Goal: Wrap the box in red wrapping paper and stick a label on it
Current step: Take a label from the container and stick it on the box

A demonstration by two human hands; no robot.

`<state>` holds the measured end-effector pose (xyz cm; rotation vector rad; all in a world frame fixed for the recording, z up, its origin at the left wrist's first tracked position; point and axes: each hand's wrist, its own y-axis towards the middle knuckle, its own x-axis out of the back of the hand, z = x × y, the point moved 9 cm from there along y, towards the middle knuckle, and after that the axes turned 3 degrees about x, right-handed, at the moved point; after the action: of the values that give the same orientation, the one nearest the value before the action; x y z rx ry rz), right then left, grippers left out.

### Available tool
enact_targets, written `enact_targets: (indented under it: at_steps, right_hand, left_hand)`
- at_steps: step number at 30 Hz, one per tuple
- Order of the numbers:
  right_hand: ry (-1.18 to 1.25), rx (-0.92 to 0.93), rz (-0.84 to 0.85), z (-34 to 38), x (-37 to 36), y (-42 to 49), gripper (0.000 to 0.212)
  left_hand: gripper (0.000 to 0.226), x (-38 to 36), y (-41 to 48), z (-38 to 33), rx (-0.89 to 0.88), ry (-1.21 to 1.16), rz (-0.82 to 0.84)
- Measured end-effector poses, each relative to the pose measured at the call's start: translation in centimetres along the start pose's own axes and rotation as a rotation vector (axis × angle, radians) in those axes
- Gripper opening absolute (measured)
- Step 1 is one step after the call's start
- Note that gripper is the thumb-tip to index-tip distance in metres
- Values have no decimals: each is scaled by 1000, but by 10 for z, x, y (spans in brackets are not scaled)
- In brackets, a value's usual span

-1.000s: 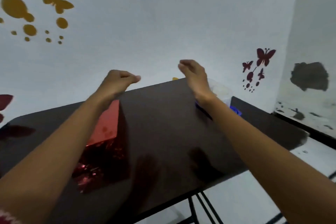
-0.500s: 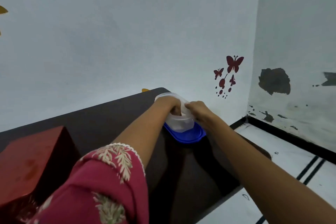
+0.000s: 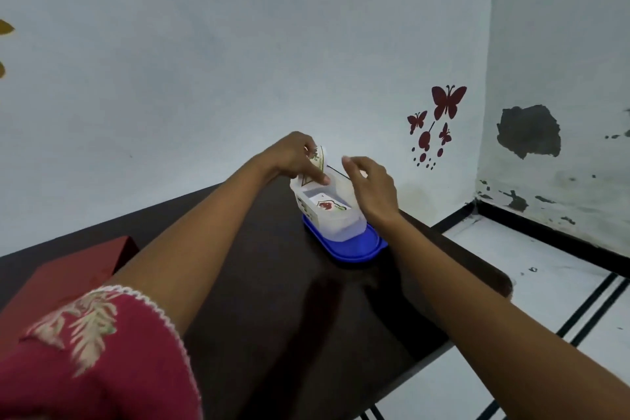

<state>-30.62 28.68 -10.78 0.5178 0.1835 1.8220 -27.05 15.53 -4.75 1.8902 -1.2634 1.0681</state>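
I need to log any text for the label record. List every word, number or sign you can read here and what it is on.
None can be read.
label pinched in the left hand: red and green picture, any lettering too blurred.
labels in the clear tub: red picture, no legible words.
red box: plain, no print.
butterfly stickers on the wall: shapes only.

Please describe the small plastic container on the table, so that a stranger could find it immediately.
Start from the dark table; follow it to its far right end near the wall. There the clear container stands on a blue lid, between both hands. Unlike the red box, it is see-through and holds labels.
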Motion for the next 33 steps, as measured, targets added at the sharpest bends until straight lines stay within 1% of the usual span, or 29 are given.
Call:
enact_targets:
  at_steps: [2,4,6,7,9,11,13,15,17,18,20,23,26,28,32,33]
  right_hand:
    - [109,97,30,32,-2,-4,32]
    - [208,98,106,56,-14,-8,19]
    - [312,82,155,73,-27,-17,7]
    - [348,80,159,77,-31,-22,4]
    - [388,72,138,84,-44,-36,5]
    - [414,81,113,89,-61,-53,4]
    - [442,115,147,99,-81,-72,8]
    - [557,92,222,112,-103,-93,15]
    - [699,13,310,125,-123,-112,22]
    - [734,-17,364,135,-136,-123,22]
    - [736,-47,461,148,-158,-140,18]
    - [754,-76,581,172,-195,-169,15]
    - [714,-17,625,194,-217,-188,11]
    - [659,48,579,200,-224,-192,12]
    - [362,370,419,220,-223,-198,16]
    - [330,415,404,224,-223,-201,16]
  left_hand:
    - [41,10,-20,-4,-73,66,-35]
    - [44,23,-43,-4,-116,96,-70]
    - [46,37,-65,7,-117,14,-95]
    - [47,41,-74,14,-97,-82,-92]
    - [45,54,-98,36,-40,-332,-104]
    - [31,69,-125,64,11,-570,-175]
    - [16,82,-152,90,40,-726,-263]
    - [13,94,-179,110,48,-755,-333]
    - [13,106,-203,125,40,-698,-381]
    - [13,114,-219,134,41,-669,-409]
    - [12,128,-240,148,40,-645,-464]
    - [9,147,-278,176,44,-674,-557]
    - [7,158,-306,192,55,-691,-637]
    - [7,160,-313,197,69,-692,-656]
    - [6,161,-319,208,116,-677,-650]
    - [6,162,-320,212,124,-696,-652]
